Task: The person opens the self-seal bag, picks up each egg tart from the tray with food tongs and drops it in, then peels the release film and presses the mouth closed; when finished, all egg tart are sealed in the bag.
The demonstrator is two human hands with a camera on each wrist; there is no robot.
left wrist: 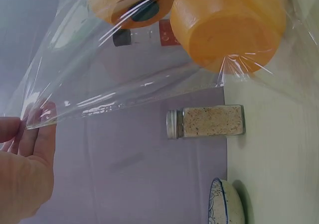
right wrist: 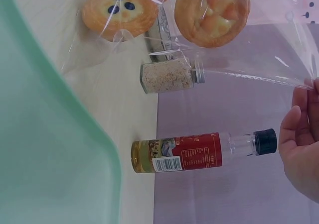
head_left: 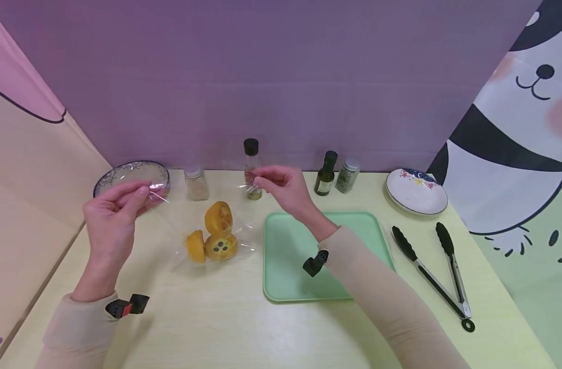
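Note:
A clear plastic bag (head_left: 246, 241) is stretched between both hands, with three round golden tarts inside. One tart (head_left: 218, 218) has orange fruit-like chunks, another (head_left: 221, 247) shows dark berries on pale filling, and the third tart (head_left: 196, 246) is turned on its side. My left hand (head_left: 110, 220) pinches one upper corner of the bag between thumb and fingers. The opposite upper corner is pinched by my right hand (head_left: 285, 192). In the left wrist view, the film (left wrist: 124, 89) runs taut from the fingers. Whether the bag's bottom touches the table is unclear.
Right of the bag lies a green tray (head_left: 281, 282), then black-tipped tongs (head_left: 440, 287). Along the back stand a blue-rimmed dish (head_left: 124, 171), a spice jar (head_left: 196, 185), an oil bottle (right wrist: 199, 152), a dark bottle (head_left: 325, 174), a herb jar (head_left: 347, 176) and white plates (head_left: 415, 197).

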